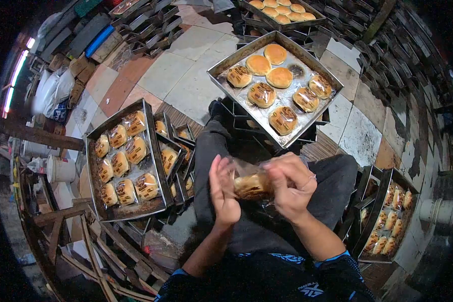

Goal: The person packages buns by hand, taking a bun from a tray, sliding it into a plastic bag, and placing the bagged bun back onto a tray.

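In front of my lap is a bun in a clear printed plastic bag [253, 187], partly blurred by motion. My right hand [293, 185] pinches the bag's right side between thumb and fingers. My left hand [222, 191] is on the other side of the bun, fingers stretched upward and palm turned toward it; whether it touches the bag is hard to tell. Just beyond my hands, a metal tray [236, 106] on a stack holds unwrapped buns [258, 65] at its far side and several bagged buns [283, 120] nearer to me.
At my left, a tilted tray [162, 199] of bagged buns rests on stacked trays. Another tray [376, 258] of bagged buns is at the right. Further off is a tray of plain buns [282, 10]. Wooden framing [55, 221] and a white bucket [61, 169] are on the left.
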Available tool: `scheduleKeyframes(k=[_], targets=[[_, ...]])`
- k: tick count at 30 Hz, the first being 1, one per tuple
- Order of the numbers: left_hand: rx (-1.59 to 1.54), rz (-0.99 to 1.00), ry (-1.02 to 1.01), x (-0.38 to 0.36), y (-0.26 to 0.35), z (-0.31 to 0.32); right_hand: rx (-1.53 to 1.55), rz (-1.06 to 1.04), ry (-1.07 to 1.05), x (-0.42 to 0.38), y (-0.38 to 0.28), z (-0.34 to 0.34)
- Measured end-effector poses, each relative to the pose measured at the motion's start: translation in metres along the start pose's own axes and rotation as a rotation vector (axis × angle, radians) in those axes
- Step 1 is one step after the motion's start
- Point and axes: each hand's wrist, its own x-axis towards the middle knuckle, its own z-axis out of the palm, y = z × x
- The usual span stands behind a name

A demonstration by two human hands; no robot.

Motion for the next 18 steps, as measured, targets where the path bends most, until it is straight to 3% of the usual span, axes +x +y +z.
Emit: scheduleKeyframes(k=[2, 4, 6, 7, 8, 9, 10, 11, 12, 15, 18], targets=[[-0.026, 0.148, -0.123, 0.009, 0.0, -0.024, 0.021, 0.067, 0.03, -0.002, 0.004, 0.003], [0.525, 0.529, -0.078, 0.027, 0.017, -0.041, 0.101, 0.153, -0.073, -0.003, -0.003, 0.0], [0.535, 0.704, 0.133, 0.033, 0.032, -0.046, 0.041, 0.141, -0.133, 0.016, -0.011, -0.007], [0.575, 0.899, 0.092, 0.042, 0.034, -0.063, -0.163, -0.138, -0.153, 0.024, -0.012, -0.01], [0.578, 0.899, 0.095, 0.048, 0.028, -0.071, -0.368, -0.419, -0.167, 0.029, -0.011, -0.009], [0.586, 0.914, 0.074, 0.052, 0.018, -0.077, -0.211, -0.438, -0.127, 0.017, 0.016, 0.0], [0.593, 0.928, 0.056, 0.054, 0.01, -0.083, -0.327, -0.306, -0.172, 0.013, 0.038, 0.011], [0.769, 0.764, 0.01, 0.057, 0.005, -0.089, -0.24, -0.129, -0.193, 0.001, 0.067, 0.02], [0.645, 0.726, 0.025, 0.059, -0.016, -0.099, -0.15, 0.045, -0.211, -0.003, 0.088, 0.028], [0.688, 0.677, -0.003, 0.055, -0.02, -0.11, -0.087, -0.096, -0.213, -0.007, 0.087, 0.031], [0.552, 0.762, 0.046, 0.067, -0.024, -0.088, -0.209, -0.143, -0.221, -0.007, 0.095, 0.036]])
